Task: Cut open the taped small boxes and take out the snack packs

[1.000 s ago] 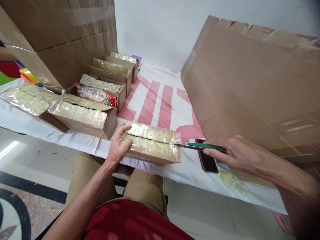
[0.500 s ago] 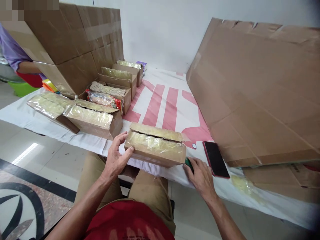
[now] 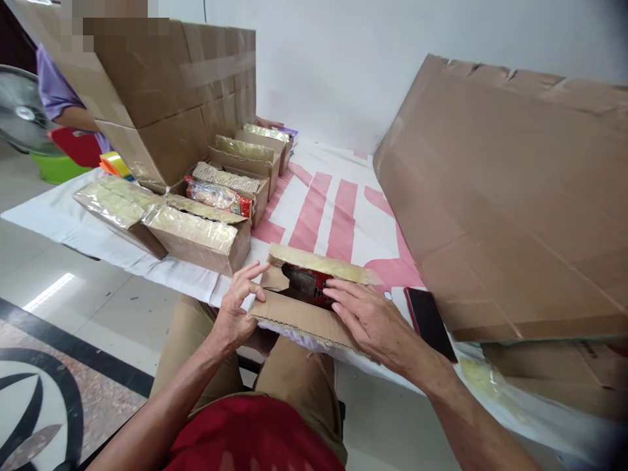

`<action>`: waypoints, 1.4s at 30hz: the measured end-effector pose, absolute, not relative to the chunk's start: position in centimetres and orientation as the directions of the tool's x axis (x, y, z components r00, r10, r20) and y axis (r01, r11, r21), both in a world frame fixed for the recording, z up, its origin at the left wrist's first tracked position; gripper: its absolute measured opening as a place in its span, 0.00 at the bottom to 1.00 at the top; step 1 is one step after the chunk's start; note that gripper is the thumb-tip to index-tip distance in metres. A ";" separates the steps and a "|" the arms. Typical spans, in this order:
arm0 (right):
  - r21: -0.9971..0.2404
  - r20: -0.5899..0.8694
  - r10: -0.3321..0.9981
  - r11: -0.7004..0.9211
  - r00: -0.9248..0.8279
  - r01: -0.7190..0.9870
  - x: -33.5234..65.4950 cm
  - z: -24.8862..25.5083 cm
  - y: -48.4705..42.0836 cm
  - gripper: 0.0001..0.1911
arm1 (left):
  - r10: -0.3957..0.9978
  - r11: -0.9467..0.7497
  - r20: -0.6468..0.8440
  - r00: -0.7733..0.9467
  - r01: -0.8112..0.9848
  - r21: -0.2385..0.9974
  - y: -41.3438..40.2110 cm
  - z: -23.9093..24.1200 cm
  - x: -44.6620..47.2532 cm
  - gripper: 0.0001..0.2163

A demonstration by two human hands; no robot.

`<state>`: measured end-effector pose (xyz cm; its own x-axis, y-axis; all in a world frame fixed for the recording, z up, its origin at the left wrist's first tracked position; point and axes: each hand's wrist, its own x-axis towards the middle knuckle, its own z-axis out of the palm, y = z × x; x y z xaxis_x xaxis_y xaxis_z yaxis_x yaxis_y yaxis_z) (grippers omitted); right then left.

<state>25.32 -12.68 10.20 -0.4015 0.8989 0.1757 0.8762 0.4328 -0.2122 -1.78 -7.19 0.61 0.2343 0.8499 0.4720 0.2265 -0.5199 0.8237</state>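
Note:
In front of me at the table's near edge lies a small cardboard box, its front flap folded out toward me and its back flap raised. Something red and dark with black lettering shows inside it. My left hand grips the left end of this box, thumb and fingers at its edge. Over the right half, my right hand lies with stretched fingers at the opening and on the front flap. Whether it touches the red contents, I cannot tell.
Similar boxes, such as a taped one, line the left side, with a red-and-clear packet among them. A phone lies at right. Large cardboard panels stand on both sides. A person in a purple sleeve is behind the left one.
The box's front flap has gone from closed to folded out, uncovering the inside. My right hand has moved from beside the box onto it; the green object at its fingers no longer shows.

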 end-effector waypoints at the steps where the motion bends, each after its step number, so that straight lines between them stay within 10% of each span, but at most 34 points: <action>1: -0.134 0.181 0.905 0.409 -0.384 0.902 25.1 10.2 -11.9 0.20 | 0.833 -0.547 0.494 0.250 0.228 0.806 -7.0 0.6 -1.8 0.07; 6: 0.107 0.140 0.946 0.280 -0.293 0.954 25.2 9.9 -8.1 0.25 | 0.809 -0.568 0.510 0.291 0.167 0.806 -6.7 -0.1 -2.0 0.06; 11: 0.111 0.026 0.954 0.296 -0.300 0.949 26.1 8.1 -5.2 0.19 | 0.839 -0.524 0.467 0.279 0.183 0.832 -7.3 -0.5 -1.9 0.05; 24: 0.150 0.288 0.898 0.302 -0.333 0.942 26.5 8.4 -2.7 0.15 | 0.895 -0.442 0.424 0.141 0.141 0.886 -4.3 0.1 0.5 0.09; 29: -0.048 0.043 0.917 0.399 -0.397 0.916 25.1 8.0 -4.1 0.15 | 0.889 -0.455 0.439 0.132 0.136 0.880 -4.8 -1.1 0.3 0.09; 35: 0.182 -0.159 0.944 0.315 -0.289 0.931 22.1 8.3 -3.0 0.13 | 0.849 -0.525 0.508 0.142 0.137 0.840 -4.9 -1.9 0.8 0.14; 42: 0.158 -0.101 0.936 0.349 -0.336 0.924 21.5 8.7 -3.6 0.19 | 0.813 -0.582 0.565 0.142 0.208 0.786 -5.0 -2.4 1.0 0.18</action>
